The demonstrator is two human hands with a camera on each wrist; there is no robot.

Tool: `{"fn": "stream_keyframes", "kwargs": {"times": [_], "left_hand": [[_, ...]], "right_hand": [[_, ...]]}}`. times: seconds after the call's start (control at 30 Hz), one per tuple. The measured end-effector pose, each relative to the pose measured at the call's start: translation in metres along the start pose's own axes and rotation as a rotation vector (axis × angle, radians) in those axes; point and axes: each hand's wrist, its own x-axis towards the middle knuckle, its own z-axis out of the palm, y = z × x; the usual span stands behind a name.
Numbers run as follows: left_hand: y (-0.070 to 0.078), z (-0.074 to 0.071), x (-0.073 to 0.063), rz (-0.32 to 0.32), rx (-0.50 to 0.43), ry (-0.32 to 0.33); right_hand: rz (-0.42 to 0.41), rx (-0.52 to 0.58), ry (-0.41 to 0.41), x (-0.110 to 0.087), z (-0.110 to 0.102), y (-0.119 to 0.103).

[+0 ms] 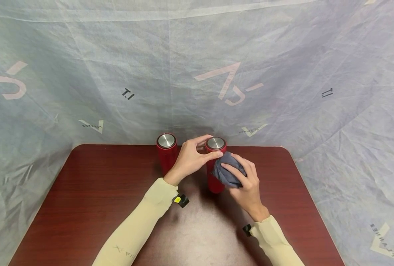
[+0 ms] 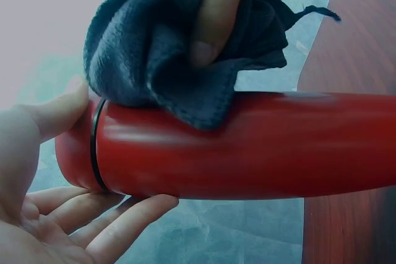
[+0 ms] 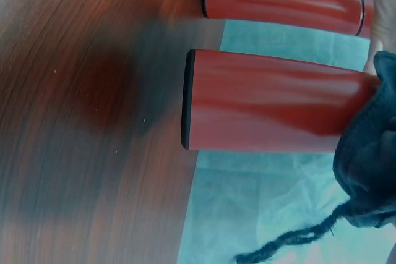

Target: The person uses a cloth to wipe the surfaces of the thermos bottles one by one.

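Cloth [image 1: 224,178] that the right hand [image 1: 251,187] grips hides from me part of the red bottle [image 1: 216,186], whose upper end the left hand [image 1: 189,159] holds, while the second red bottle [image 1: 166,156], standing at its left on the table [image 1: 84,207], I see only partly behind that same hand.

table [image 1: 100,181] — reddish wood grain | sheeting [image 1: 150,51] — grey, creased, printed | pale glare [image 1: 197,236] on table
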Motion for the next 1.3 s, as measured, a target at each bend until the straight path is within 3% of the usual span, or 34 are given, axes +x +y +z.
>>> {"fn": "stream_keyframes", "kwargs": {"times": [0.37, 0.7, 1.1, 1.3], "left_hand": [[0.0, -0.002, -0.005, 0.028, -0.007, -0.007], [-0.005, -0.004, -0.01, 0.124, -0.057, -0.021], [-0.01, -0.005, -0.019, 0.176, -0.148, -0.055], [-0.01, -0.005, -0.021, 0.217, -0.155, -0.059]], "right_hand": [[0.114, 0.124, 0.002, 0.0, -0.007, 0.007], [0.263, 0.223, 0.01, 0.007, -0.012, 0.008], [0.375, 0.326, -0.029, 0.043, -0.025, -0.015], [0.45, 0.303, -0.073, 0.04, -0.021, 0.008]]}}
